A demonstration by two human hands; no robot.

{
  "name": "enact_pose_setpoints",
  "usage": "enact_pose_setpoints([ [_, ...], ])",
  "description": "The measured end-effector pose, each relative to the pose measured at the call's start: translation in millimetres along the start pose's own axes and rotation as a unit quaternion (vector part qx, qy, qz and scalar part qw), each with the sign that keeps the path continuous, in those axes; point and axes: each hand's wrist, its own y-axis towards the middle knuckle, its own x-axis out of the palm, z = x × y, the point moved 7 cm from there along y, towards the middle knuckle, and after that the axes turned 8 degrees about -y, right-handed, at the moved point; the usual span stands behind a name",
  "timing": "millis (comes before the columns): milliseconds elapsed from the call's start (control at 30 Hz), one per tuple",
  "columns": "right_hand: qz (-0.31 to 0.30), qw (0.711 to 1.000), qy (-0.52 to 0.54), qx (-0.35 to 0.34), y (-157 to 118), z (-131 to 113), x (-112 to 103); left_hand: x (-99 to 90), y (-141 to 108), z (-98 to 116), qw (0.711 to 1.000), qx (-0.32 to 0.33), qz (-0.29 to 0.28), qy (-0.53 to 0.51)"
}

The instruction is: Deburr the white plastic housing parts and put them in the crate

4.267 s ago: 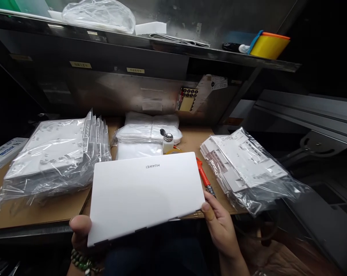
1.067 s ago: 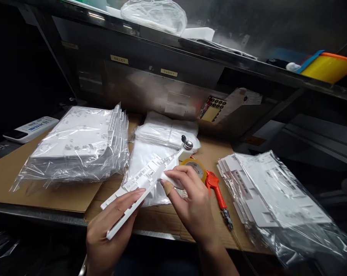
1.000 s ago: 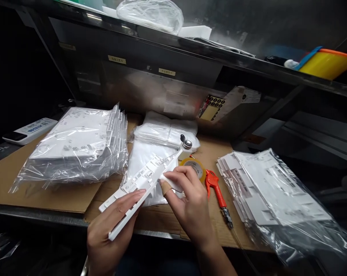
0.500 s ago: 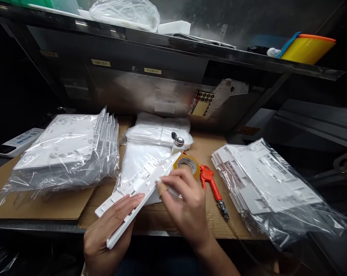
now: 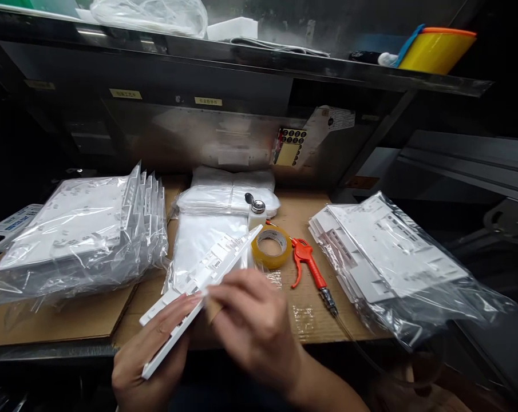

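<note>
My left hand point(image 5: 155, 355) is closed around the lower end of a white plastic panel point(image 5: 216, 269). The panel is tilted, its long narrow edge facing up and its ribbed inner side turned to the left. My right hand point(image 5: 259, 332) is pinched at that edge, close to the left fingertips. A small white bit shows at its fingertips, too blurred to name, and a tan cover sits on one finger. Behind the panel lies a stack of clear plastic bags point(image 5: 228, 197). A roll of yellowish tape point(image 5: 272, 260) lies just beyond my right hand.
Bagged white panels point(image 5: 70, 223) are stacked at left, and more bagged panels point(image 5: 400, 257) lie at right. A red air blow gun point(image 5: 312, 266) with a hose rests right of the tape. A small pump bottle point(image 5: 257, 213) stands behind it. A metal shelf point(image 5: 241, 54) crosses above.
My right hand has slid down along the panel's edge toward my left hand, uncovering the tape roll. The view has shifted slightly; my left hand keeps its hold on the panel.
</note>
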Motion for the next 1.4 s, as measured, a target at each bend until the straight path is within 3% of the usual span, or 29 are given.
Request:
enact_pose_setpoints([
  [100,-0.018,0.999,0.015,-0.021,-2,-7,5,-0.7,0,0,1.0,0.009,-0.008,0.002],
  [267,0.067,0.991,-0.068,0.099,16,61,-22,-5.3,-2,0,1.0,-0.004,0.005,-0.006],
  [333,0.082,0.985,-0.089,0.123,18,72,-29,-6.2,-3,0,1.0,-0.002,0.007,-0.007],
  [400,0.065,0.988,-0.084,0.109,14,59,-24,-6.0,-3,-3,1.0,-0.016,0.005,-0.005],
  [533,-0.018,1.0,-0.017,0.012,1,5,2,-1.6,-2,-10,0.999,-0.043,-0.011,-0.014],
  [600,-0.019,1.0,-0.008,0.006,1,5,5,-0.3,0,-11,0.999,-0.043,-0.015,-0.026],
  [700,0.04,0.992,-0.076,0.089,11,60,-17,-4.2,0,-15,0.996,-0.076,0.0,-0.044],
  [800,0.121,0.962,-0.16,0.187,16,121,-56,-14.1,-2,-26,0.983,-0.165,0.044,-0.068],
  [867,0.172,0.945,-0.163,0.224,13,135,-78,-18.9,-3,-33,0.97,-0.221,0.069,-0.081],
  [933,0.199,0.945,-0.118,0.233,7,126,-89,-20.0,-2,-37,0.962,-0.244,0.079,-0.09],
  [1000,0.166,0.958,-0.027,0.231,4,105,-82,-19.4,2,-38,0.96,-0.249,0.083,-0.095],
  [1067,0.074,0.966,0.093,0.231,2,81,-59,-17.7,7,-37,0.963,-0.24,0.072,-0.097],
  [1133,-0.038,0.955,0.184,0.229,1,61,-31,-17.5,13,-36,0.97,-0.217,0.05,-0.096],
  [1200,-0.129,0.948,0.201,0.211,-1,48,-9,-16.8,18,-35,0.977,-0.193,0.008,-0.096],
  [1267,-0.175,0.949,0.18,0.191,-3,43,4,-12.7,23,-32,0.981,-0.157,-0.06,-0.101],
  [1333,-0.155,0.956,0.174,0.178,-4,43,6,-10.6,26,-24,0.986,-0.098,-0.093,-0.093],
  [1400,-0.073,0.967,0.178,0.168,-8,45,-1,-19.0,29,-19,0.992,-0.078,-0.007,-0.096],
])
